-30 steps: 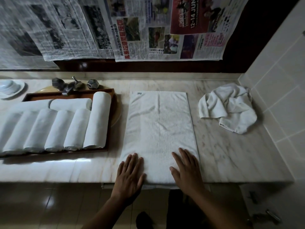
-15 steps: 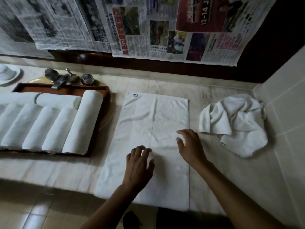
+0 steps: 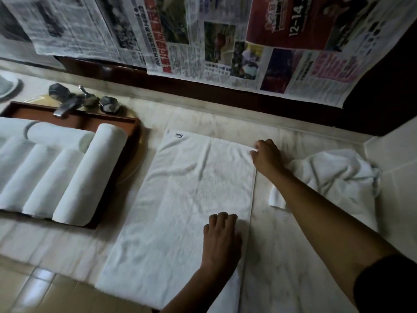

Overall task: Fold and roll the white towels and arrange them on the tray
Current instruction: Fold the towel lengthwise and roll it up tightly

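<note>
Flat towel (image 3: 191,199): plain white, dark tag (image 3: 179,135). Rolled towels (image 3: 90,177), crumpled towel (image 3: 334,175): white too. Tray (image 3: 117,123): reddish-brown. Countertop (image 3: 293,245): cream marble, grey veining. Newspapers (image 3: 225,41): black-on-white print, red ad panel, pink block. Faucet (image 3: 67,105): dull grey. Sleeve (image 3: 388,285): black.

flat towel (image 3: 180,211): spread, centre | rolled towels (image 3: 67,177): on tray (image 3: 108,119), perhaps six | crumpled towel (image 3: 334,175): heaped, right
</note>
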A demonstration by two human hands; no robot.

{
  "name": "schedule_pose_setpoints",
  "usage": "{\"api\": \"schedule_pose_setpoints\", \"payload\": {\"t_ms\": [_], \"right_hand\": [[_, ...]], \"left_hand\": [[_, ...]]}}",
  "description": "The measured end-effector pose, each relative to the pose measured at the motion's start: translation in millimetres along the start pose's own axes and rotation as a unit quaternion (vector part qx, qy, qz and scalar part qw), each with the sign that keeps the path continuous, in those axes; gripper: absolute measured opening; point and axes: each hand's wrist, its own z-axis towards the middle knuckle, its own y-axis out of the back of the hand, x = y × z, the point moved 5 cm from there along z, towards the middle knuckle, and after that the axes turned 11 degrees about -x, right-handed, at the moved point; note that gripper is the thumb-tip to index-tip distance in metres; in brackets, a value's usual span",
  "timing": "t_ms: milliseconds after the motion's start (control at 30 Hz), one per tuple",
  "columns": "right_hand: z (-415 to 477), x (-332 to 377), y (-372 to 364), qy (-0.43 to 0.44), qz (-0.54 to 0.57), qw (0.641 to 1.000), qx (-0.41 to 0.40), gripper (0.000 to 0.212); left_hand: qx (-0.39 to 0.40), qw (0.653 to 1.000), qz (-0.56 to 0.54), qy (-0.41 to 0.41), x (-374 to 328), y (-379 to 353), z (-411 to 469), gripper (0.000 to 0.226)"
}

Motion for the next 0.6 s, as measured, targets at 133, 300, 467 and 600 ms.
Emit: {"api": "schedule_pose_setpoints", "payload": {"t_ms": [133,300,467,600], "right_hand": [[14,1,2,0.028,0.015,0.999,0.017,0.011],[35,-9,19,0.004,0.027,0.999,0.041,0.009],[36,-15,38,-0.029,0.114,0.992,0.037,0.014],[34,-14,43,-0.089,0.294,0.946,0.105,0.024]], "left_hand": [[-0.026,0.998,0.058,-0.007,-3,-9,7,0.031],[-0.016,0.996,0.088,0.006,-16,-21,12,0.047],[0.005,0.997,0.083,-0.007,-32,-25,17,0.022],[-0.011,0.997,-0.052,0.064,-21,-5,22,0.011]]}}
